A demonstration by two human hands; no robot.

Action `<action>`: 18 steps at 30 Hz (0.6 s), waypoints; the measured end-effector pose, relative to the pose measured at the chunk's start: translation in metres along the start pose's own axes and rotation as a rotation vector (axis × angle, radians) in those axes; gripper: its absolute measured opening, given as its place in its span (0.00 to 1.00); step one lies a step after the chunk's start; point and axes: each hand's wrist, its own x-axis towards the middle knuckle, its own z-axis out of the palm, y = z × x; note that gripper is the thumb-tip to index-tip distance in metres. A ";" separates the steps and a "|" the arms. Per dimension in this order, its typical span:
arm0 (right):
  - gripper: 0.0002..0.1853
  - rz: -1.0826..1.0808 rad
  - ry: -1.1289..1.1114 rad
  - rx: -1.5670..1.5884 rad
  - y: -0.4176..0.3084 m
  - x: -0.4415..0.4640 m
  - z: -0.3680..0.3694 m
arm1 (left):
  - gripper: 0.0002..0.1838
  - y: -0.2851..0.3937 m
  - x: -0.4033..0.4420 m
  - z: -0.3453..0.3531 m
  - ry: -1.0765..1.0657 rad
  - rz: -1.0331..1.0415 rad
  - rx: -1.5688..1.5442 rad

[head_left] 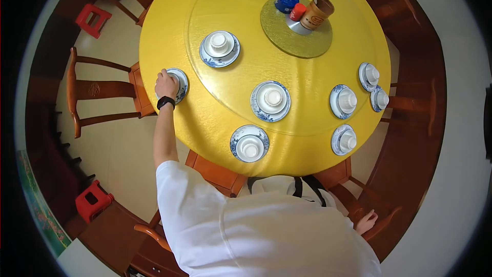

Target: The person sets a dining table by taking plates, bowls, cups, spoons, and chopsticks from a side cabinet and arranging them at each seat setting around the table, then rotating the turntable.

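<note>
My left hand (pixel 166 84) reaches to the table's left edge, over a blue-and-white plate (pixel 183 83) with white tableware on it. Its fingers are closed round something at the middle of that set, which the hand hides. My right hand (pixel 367 222) hangs low at the right, beside a wooden chair back (pixel 387 223), fingers loosely apart with nothing seen in them. Nearest to the left hand is another plate (pixel 233 60) bearing an upturned white bowl and cup (pixel 219 42). More such sets stand at the centre (pixel 273 97) and near edge (pixel 250 149).
Several more plates with tilted white cups (pixel 347 101) lie at the right of the round yellow table (pixel 205 118). A green-gold turntable (pixel 287 46) holds a blue ashtray (pixel 286 2), a red item (pixel 298 12) and a brown holder (pixel 318 13). Wooden chairs (pixel 105 90) and red stools (pixel 93 20) surround it.
</note>
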 end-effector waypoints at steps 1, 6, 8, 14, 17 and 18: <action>0.24 -0.027 -0.025 0.018 0.002 -0.002 -0.002 | 0.14 -0.001 -0.001 0.003 0.034 0.019 0.002; 0.22 -0.094 -0.028 0.068 0.000 0.004 0.010 | 0.18 0.006 -0.001 -0.003 0.113 -0.018 0.118; 0.20 -0.055 -0.033 0.106 -0.032 0.005 -0.001 | 0.24 0.021 -0.009 -0.022 0.117 -0.083 0.151; 0.13 -0.367 -0.068 0.271 -0.007 0.030 0.066 | 0.22 0.077 -0.120 -0.015 0.607 -0.293 -0.079; 0.08 -0.417 -0.474 0.469 -0.046 0.019 0.101 | 0.22 0.113 -0.240 -0.025 0.560 -0.581 -0.277; 0.06 -0.440 -0.631 0.571 -0.054 0.014 0.116 | 0.22 0.127 -0.285 -0.030 0.445 -0.769 -0.343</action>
